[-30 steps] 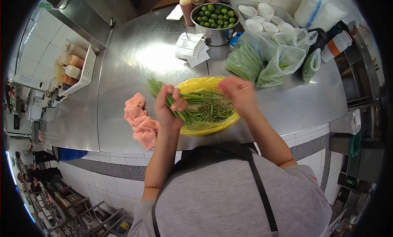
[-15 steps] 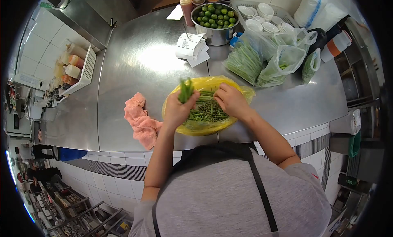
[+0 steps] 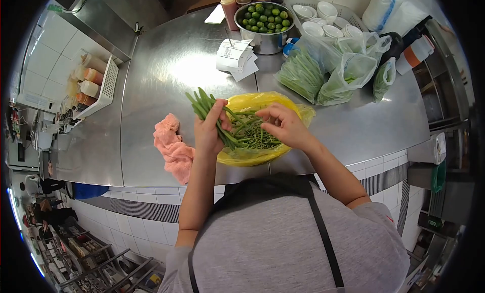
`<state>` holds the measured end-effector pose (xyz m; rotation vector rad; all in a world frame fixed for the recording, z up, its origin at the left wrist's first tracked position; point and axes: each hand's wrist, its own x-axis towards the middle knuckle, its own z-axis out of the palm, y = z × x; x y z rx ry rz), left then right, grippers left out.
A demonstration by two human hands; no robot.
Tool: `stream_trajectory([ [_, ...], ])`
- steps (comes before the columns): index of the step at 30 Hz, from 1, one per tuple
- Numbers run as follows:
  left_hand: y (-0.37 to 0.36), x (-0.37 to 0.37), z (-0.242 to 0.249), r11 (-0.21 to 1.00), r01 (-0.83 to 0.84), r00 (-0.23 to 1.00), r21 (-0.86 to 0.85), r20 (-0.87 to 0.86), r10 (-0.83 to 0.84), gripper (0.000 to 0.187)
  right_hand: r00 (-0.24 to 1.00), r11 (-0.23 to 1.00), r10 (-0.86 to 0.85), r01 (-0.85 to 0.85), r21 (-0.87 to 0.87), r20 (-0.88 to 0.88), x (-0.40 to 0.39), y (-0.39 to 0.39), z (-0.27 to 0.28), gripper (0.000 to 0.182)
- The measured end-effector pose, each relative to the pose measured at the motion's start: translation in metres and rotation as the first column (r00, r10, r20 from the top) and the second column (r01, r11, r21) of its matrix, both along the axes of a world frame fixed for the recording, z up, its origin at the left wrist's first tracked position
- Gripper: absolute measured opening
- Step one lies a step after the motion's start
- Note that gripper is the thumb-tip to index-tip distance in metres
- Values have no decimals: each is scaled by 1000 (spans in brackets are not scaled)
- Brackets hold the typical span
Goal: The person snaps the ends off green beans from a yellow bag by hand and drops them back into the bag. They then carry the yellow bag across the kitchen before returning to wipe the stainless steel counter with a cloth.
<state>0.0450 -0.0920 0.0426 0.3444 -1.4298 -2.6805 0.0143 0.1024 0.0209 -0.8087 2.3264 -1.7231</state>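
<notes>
A bundle of long green beans (image 3: 201, 104) is gripped in my left hand (image 3: 210, 128), above the left side of a yellow plastic bag (image 3: 247, 159). Inside the open bag lie more green stems and thin cut ends (image 3: 257, 137). My right hand (image 3: 284, 124) hovers over the bag's right part, thumb and fingers apart, with nothing visible between them. A crumpled pink cloth (image 3: 173, 149) lies on the steel table (image 3: 151, 80) left of the bag.
Behind are a metal pot of green limes (image 3: 266, 41), paper slips (image 3: 232, 60) and a basket of white bowls (image 3: 354, 21). Clear bags of green vegetables (image 3: 301, 76) sit at the back right. A white basket of bottles (image 3: 107, 85) stands left. People are far off at left.
My left hand has turned and shifted slightly left, and its bundle now fans out to the upper left. The fingers of my right hand have opened from a pinch.
</notes>
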Motion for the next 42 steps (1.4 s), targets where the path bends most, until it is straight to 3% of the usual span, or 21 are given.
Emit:
stream_trajectory([
  [5,2,3,-4,996,-20,1000,90,11,19,17,988,985,135,-126,120,-75,4,-9,1,10],
  [8,6,5,-5,981,-76,997,180,-20,81,18,974,998,58,-64,-23,-217,2,-10,1,6],
  [10,10,8,-6,957,-90,992,275,-61,111,19,969,892,-54,156,-423,242,2,-10,14,8],
  [12,22,14,-1,948,-93,992,303,-51,114,18,953,815,-61,220,-536,298,1,-15,9,8],
  [14,28,16,4,935,-258,964,245,-4,267,17,936,719,-67,285,-634,345,-10,-12,1,9],
  [16,3,16,-1,895,-262,953,361,-50,300,18,835,511,-288,548,-662,470,-28,5,-10,12],
  [17,-15,16,-4,889,-313,933,334,-64,353,18,837,512,-285,545,-664,467,-30,11,-15,12],
  [18,-21,15,2,879,-364,911,307,-78,405,19,927,818,-348,372,-438,138,-29,16,-21,12],
  [19,-20,14,6,880,-365,911,304,-77,404,19,949,968,-249,239,-73,-192,-26,17,-28,12],
  [20,-20,10,13,868,-438,898,233,60,437,18,949,967,-253,243,-75,-190,-20,15,-35,12],
  [22,-17,6,16,854,-496,864,159,187,467,18,933,926,-28,159,342,-360,-9,5,-46,14],
  [23,-18,8,6,934,-324,943,151,128,306,18,908,898,-10,192,395,-418,-10,0,-50,11],
  [25,-16,8,-6,993,-74,996,90,46,70,17,872,865,-17,258,431,-489,-13,-7,-52,9],
  [26,-13,9,-10,993,-75,996,86,47,71,17,831,826,-26,332,457,-556,-14,-10,-54,7],
  [29,4,8,-12,951,79,995,-300,80,-57,12,801,817,-1,346,462,-599,-19,-13,-61,7],
  [30,8,6,-14,951,79,995,-298,78,-58,12,800,815,0,347,464,-600,-20,-13,-63,7],
  [32,14,2,-17,814,120,992,-568,93,-81,13,772,816,19,356,457,-635,-22,-16,-65,10],
  [37,15,-9,-35,728,140,989,-671,59,-136,14,811,873,-26,303,382,-584,-21,-17,-52,10],
  [39,14,-10,-30,272,-155,930,-950,-234,-285,15,836,915,-49,257,311,-546,-17,-16,-29,10],
  [41,14,-7,-26,278,-89,935,-957,-176,-308,16,939,977,-125,173,125,-321,-8,-15,0,7],
  [42,15,-8,-25,279,-30,932,-960,-128,-339,18,939,976,-128,176,126,-319,-8,-14,1,7],
])
